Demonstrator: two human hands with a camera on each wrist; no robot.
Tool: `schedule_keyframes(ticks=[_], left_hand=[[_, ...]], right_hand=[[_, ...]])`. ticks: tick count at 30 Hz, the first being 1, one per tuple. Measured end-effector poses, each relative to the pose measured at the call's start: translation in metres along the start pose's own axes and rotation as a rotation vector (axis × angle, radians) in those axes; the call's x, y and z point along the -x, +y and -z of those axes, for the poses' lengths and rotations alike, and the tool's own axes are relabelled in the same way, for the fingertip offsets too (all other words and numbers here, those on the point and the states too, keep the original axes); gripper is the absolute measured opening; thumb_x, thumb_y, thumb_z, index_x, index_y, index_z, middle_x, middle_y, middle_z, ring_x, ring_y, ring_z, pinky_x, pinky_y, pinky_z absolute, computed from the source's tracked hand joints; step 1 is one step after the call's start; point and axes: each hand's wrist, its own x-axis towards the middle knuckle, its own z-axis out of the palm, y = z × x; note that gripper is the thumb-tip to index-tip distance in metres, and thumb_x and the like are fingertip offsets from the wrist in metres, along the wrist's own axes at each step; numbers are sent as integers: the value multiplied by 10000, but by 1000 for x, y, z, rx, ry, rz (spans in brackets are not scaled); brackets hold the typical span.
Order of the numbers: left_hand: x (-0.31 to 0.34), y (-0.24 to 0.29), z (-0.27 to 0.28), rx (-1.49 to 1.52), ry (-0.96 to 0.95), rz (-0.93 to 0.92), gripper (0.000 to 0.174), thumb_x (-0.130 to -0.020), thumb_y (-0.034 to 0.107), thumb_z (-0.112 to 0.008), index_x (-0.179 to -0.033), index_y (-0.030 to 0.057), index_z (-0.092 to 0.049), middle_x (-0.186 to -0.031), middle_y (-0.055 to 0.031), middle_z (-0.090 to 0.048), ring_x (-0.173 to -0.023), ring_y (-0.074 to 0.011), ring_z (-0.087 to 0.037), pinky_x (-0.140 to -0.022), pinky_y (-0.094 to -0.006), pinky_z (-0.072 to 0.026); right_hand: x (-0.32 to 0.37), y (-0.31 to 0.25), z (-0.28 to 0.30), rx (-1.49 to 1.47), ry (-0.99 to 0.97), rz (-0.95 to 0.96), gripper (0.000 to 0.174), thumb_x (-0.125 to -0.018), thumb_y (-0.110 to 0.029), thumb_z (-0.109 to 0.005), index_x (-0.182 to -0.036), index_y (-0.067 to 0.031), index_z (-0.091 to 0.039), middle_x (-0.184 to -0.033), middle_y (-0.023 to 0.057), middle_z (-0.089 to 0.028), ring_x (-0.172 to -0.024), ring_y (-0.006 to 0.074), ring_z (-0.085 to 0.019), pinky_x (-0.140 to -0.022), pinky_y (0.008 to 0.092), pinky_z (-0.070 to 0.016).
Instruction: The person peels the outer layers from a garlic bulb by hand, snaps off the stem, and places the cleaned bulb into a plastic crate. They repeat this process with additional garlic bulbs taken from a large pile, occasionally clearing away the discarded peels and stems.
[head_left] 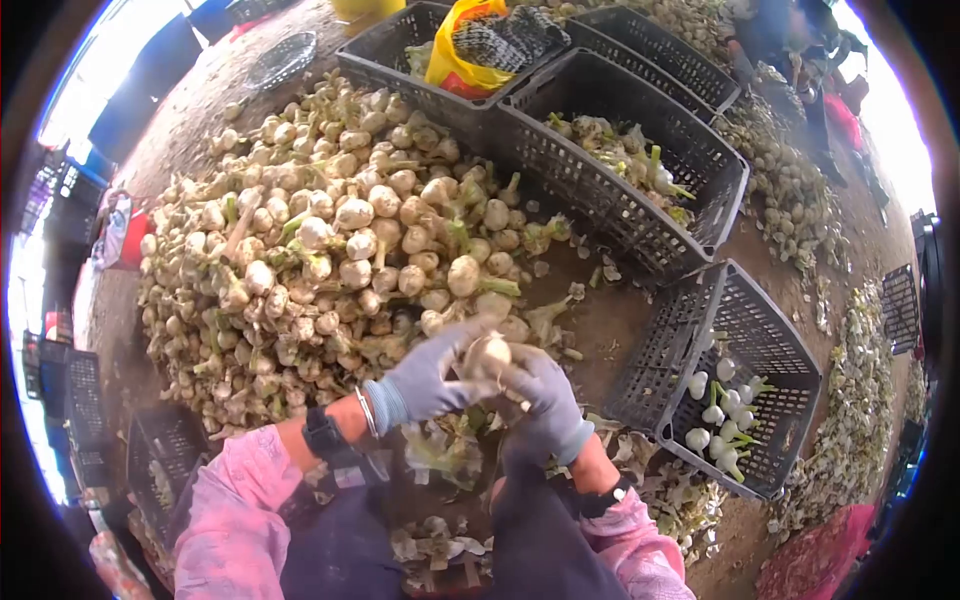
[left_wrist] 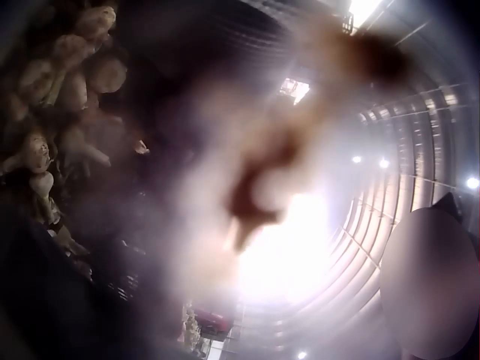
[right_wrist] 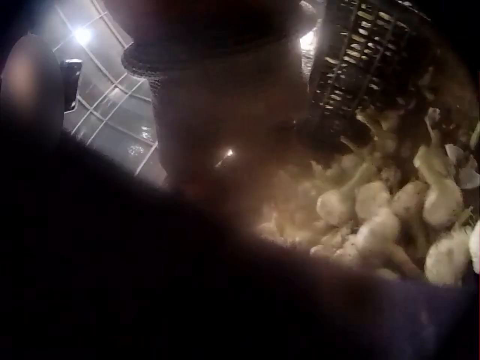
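Note:
In the head view a garlic bulb (head_left: 490, 353) sits between two gloved hands over the person's lap. The left hand (head_left: 432, 375), in a grey glove, has its fingers and thumb around the bulb's left side. From the right, the gloved right hand (head_left: 548, 398) curls its fingers at the bulb's lower right. A large heap of unpeeled garlic (head_left: 320, 240) lies just beyond the hands. Both wrist views are dark and blurred; garlic bulbs (right_wrist: 375, 217) show at the right of the right wrist view.
A black crate (head_left: 690, 350) at the right holds several white bulbs (head_left: 728, 412). Another crate (head_left: 600, 170) behind holds leafy scraps, and one at the back holds a yellow bag (head_left: 462, 50). Peelings (head_left: 440, 545) lie around the person's legs.

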Motion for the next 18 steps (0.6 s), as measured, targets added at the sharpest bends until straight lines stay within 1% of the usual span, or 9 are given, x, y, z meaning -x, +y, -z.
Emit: schedule_keyframes(ticks=[1,4,5,6,8,10,12,13,18], left_hand=[[7,-9,-6,259,-78,50,815,-813,213,-828,-1492,90,-395,-1442,-113,-481,-1362,-236,-427,-1143,-377,-337],[25,-8,-10,489,16,83,773,-784,161,-853,-1430,64,-441,-1415,-85,-506,-1292,-184,-487,-1085,-333,-404],[32,-6,-12,660,70,164,779,-754,161,-879,-1394,55,-448,-1389,-69,-519,-1247,-151,-506,-1058,-311,-423],[38,-4,-14,523,170,80,780,-730,169,-899,-1359,58,-450,-1331,-62,-542,-1219,-139,-514,-1047,-311,-427],[50,-14,-23,261,219,-71,760,-717,172,-909,-1321,60,-462,-1307,-61,-540,-1210,-141,-516,-1035,-311,-429],[60,-5,-45,312,281,-78,792,-703,208,-919,-1309,59,-432,-1314,-95,-523,-1225,-175,-510,-1032,-331,-429],[56,4,-60,231,333,-228,810,-700,220,-921,-1314,61,-416,-1325,-115,-513,-1233,-195,-505,-1034,-341,-429],[47,7,-60,274,303,-304,804,-699,233,-920,-1300,81,-409,-1323,-143,-512,-1242,-233,-509,-1034,-364,-432],[27,7,-38,10,358,-545,745,-716,145,-880,-1290,80,-411,-1356,-212,-504,-1239,-378,-531,-1018,-423,-455]], right_hand=[[-5,-24,8,59,-111,-44,668,-687,-115,-815,-1310,-268,-631,-1317,184,-560,-1196,379,-551,-990,454,-449],[-2,-31,15,61,-127,46,572,-710,-135,-801,-1259,-224,-667,-1372,189,-531,-1236,393,-529,-1025,451,-424],[-3,-35,21,-124,-66,3,478,-726,-141,-794,-1194,-148,-694,-1366,198,-544,-1252,360,-524,-1038,418,-416],[8,-39,22,-336,65,-140,337,-805,-121,-758,-1129,-54,-695,-1249,173,-622,-1181,278,-572,-1009,371,-441],[42,-40,7,-711,400,-592,174,-916,-114,-680,-1051,-4,-686,-1126,121,-669,-1059,181,-606,-937,306,-479],[56,-56,7,-901,251,-820,184,-997,-137,-591,-1147,-37,-623,-989,16,-646,-863,75,-593,-783,247,-497],[50,-69,10,-1082,135,-802,266,-993,-149,-602,-1242,-64,-568,-994,-6,-618,-854,64,-578,-778,252,-497],[47,-63,6,-1229,119,-770,335,-982,-158,-625,-1293,-73,-535,-1092,5,-622,-924,88,-599,-823,267,-506],[12,-62,-12,-1319,260,-673,345,-963,-133,-655,-1278,-27,-562,-1159,44,-652,-1037,139,-625,-906,309,-517]])
